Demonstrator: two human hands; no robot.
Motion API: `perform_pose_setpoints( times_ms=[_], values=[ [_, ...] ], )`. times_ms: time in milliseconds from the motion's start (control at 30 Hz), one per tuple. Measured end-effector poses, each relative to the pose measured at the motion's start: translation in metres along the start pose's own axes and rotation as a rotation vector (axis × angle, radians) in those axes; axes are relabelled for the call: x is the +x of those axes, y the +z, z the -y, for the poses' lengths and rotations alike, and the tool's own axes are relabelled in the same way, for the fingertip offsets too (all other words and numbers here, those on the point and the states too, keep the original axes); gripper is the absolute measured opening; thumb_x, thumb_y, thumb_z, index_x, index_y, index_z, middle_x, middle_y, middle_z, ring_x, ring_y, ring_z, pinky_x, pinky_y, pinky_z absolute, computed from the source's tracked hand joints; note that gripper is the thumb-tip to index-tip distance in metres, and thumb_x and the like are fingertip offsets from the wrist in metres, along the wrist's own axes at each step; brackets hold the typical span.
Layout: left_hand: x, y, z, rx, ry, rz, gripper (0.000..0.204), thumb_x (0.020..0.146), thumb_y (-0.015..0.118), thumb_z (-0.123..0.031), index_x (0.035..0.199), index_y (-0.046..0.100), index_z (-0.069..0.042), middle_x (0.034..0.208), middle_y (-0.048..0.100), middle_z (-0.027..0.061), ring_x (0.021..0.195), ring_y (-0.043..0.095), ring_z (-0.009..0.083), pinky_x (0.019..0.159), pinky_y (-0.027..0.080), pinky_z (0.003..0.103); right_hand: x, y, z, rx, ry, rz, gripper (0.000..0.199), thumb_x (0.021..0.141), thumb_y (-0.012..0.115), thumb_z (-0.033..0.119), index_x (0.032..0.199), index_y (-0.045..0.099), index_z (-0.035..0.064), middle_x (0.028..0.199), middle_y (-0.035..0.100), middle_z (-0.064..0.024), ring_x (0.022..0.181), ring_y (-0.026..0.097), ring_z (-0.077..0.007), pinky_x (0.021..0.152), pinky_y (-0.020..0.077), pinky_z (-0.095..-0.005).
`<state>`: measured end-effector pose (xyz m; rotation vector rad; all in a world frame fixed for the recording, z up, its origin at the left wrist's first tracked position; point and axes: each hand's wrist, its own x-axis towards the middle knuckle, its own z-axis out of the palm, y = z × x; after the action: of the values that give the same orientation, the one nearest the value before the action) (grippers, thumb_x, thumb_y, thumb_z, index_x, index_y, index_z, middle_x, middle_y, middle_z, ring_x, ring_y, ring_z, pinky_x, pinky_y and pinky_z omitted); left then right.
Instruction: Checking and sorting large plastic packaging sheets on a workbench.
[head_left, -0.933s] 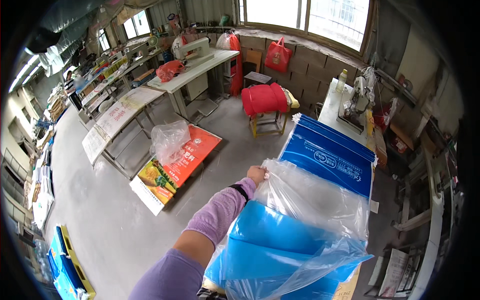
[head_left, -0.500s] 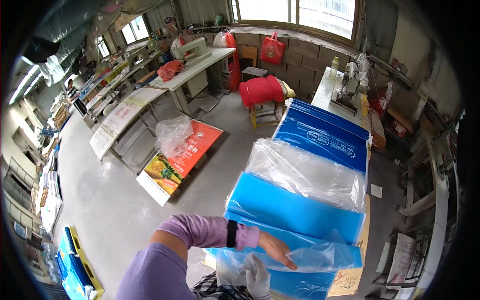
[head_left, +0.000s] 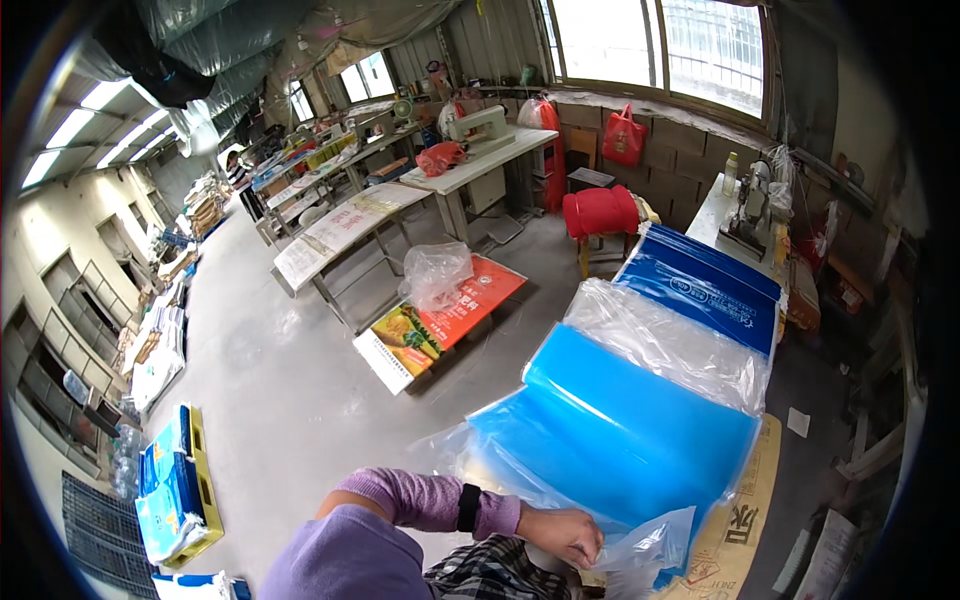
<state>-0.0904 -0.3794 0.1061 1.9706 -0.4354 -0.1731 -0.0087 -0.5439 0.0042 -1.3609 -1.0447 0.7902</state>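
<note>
My left hand (head_left: 563,535), bare beyond a lilac sleeve and black wristband, is closed on the edge of a clear plastic bag (head_left: 650,540) at the near end of the table. A glossy blue bag (head_left: 640,425) lies spread just beyond it, with clear film showing along its left side. Below the left wrist, a pale patch may be my white-gloved right hand (head_left: 548,566); its fingers are hidden. Farther along the table lie clear plastic bags (head_left: 675,335) and a stack of dark blue printed bags (head_left: 700,285).
Brown printed paper (head_left: 745,505) shows under the bags at the table's right edge. Left across the floor stands a low stack of orange printed bags (head_left: 485,290) topped by crumpled film (head_left: 435,277). Beyond are a red-padded stool (head_left: 600,211) and a sewing machine (head_left: 750,205).
My view has swung left, shifting the scene rightward. My left hand has closed and drawn nearer with the clear plastic. The white-gloved right hand, plain before, is now mostly hidden.
</note>
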Motion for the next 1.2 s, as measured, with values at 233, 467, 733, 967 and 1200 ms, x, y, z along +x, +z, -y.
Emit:
perform_pose_setpoints(
  times_ms=[233,467,733,967,1200],
  values=[
    [-0.042,0.045,0.005,-0.104,-0.012,-0.056,0.012,0.087,0.067,-0.013,0.078,0.063,-0.007,0.143,0.043,0.0133,0.136,0.033,0.0395,0.108,0.031,0.050,-0.043,-0.041,0.076,-0.478,0.116,-0.134,0.037,0.086,0.062,0.019,0.117,0.055,0.0023,0.103,0.061,-0.0152,0.099,0.059,-0.0352,0.085,0.0460,-0.0432],
    [-0.011,0.047,-0.002,-0.094,-0.046,0.069,0.023,0.089,0.067,-0.016,0.111,0.065,-0.010,0.130,0.057,0.0108,0.123,0.051,0.0288,0.102,0.041,0.041,-0.078,-0.027,-0.004,1.029,0.453,-0.615,0.026,0.094,0.046,0.005,0.120,0.050,0.0023,0.111,0.062,-0.0137,0.098,0.063,-0.0255,0.081,0.0537,-0.0381],
    [-0.011,-0.106,-0.020,-0.516,0.083,-1.033,0.059,0.094,0.058,-0.013,0.147,0.032,-0.006,0.093,0.049,-0.0002,0.081,0.048,0.0093,0.079,0.044,0.027,-0.057,-0.021,0.019,0.957,0.524,-0.736,0.024,0.092,0.046,0.000,0.116,0.051,0.0020,0.105,0.063,-0.0137,0.088,0.065,-0.0229,0.075,0.0560,-0.0355],
    [-0.072,-0.176,0.065,-1.403,0.513,-1.469,0.041,0.092,0.054,-0.019,0.132,0.051,-0.011,0.073,0.048,-0.0009,0.066,0.047,0.0114,0.066,0.045,0.027,-0.059,-0.031,0.003,0.742,0.440,-0.333,0.030,0.096,0.051,0.006,0.124,0.057,-0.0017,0.114,0.063,-0.0069,0.102,0.061,-0.0158,0.087,0.0494,-0.0283],
    [-0.106,-0.176,0.090,-1.525,0.616,-1.615,0.025,0.088,0.062,-0.017,0.112,0.062,-0.011,0.069,0.047,-0.0011,0.063,0.046,0.0107,0.065,0.043,0.026,-0.081,-0.057,-0.046,-0.194,0.333,-0.311,0.023,0.096,0.049,0.004,0.113,0.061,-0.0058,0.102,0.063,-0.0049,0.087,0.060,-0.0122,0.075,0.0494,-0.0234]
  ],
)
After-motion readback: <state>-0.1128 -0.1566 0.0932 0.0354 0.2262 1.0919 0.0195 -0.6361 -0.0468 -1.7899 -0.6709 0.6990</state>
